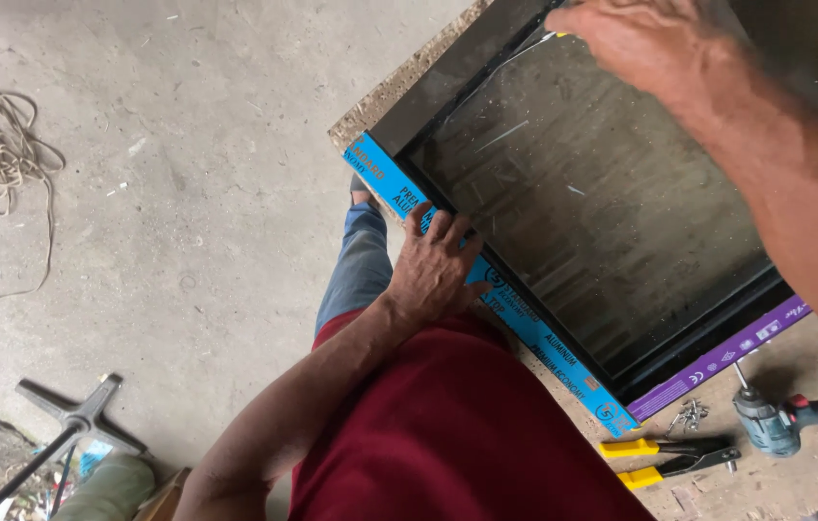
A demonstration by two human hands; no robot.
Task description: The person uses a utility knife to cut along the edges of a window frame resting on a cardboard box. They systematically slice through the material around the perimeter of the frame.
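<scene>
A dark aluminium window frame [428,96] with a glass pane [602,193] lies flat on a chipboard worktop [399,87]. Blue protective film [534,328] covers its near rail and purple film [727,352] its right rail. My left hand [436,270] rests palm down on the blue rail, fingers spread, gripping nothing. My right hand [636,39] reaches over the far top corner of the frame with fingers curled; whether it holds anything is hidden.
On the worktop at lower right lie yellow-handled snips [665,458], a cordless drill [776,420] and several loose screws [691,415]. On the concrete floor, a coiled rope [4,164] lies at left and a metal cross-shaped stand [76,415] at lower left.
</scene>
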